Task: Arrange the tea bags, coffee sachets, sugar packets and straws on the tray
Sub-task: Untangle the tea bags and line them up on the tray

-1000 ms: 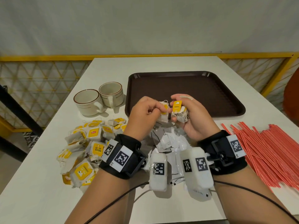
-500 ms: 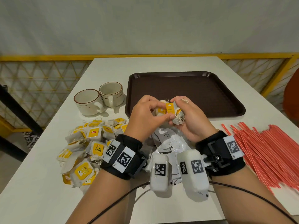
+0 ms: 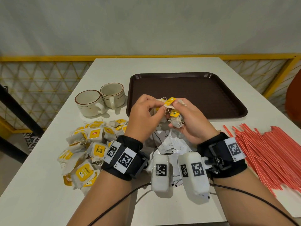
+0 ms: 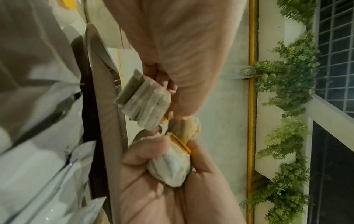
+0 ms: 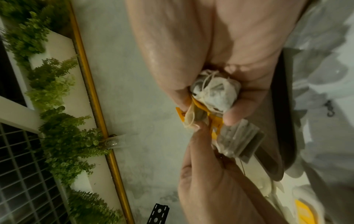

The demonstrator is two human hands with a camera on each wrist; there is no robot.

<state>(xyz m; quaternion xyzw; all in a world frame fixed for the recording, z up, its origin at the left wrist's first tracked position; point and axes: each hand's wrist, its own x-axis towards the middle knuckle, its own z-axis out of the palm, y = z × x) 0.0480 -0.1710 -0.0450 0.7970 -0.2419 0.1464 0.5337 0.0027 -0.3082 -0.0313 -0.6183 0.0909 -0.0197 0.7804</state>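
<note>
Behind both hands (image 3: 171, 116), bunched tea bags (image 3: 175, 122) mostly hidden.

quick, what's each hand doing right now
Left hand: pinching a stack of tea bags.
Right hand: gripping a bunched tea bag.

The brown tray (image 3: 211, 88) lies flat on the white surface (image 3: 40, 185), with nothing showing on its visible floor. Above the tray's near left corner, a few tea bags (image 3: 169, 103) with yellow tags and tangled strings are held in the hands. A heap of tea bags (image 3: 84, 149) with yellow tags lies left of the tray, nearer the person. White sachets (image 3: 169, 142) lie heaped just in front of the tray. Red straws (image 3: 268, 154) lie spread in a loose fan to the tray's near right.
</note>
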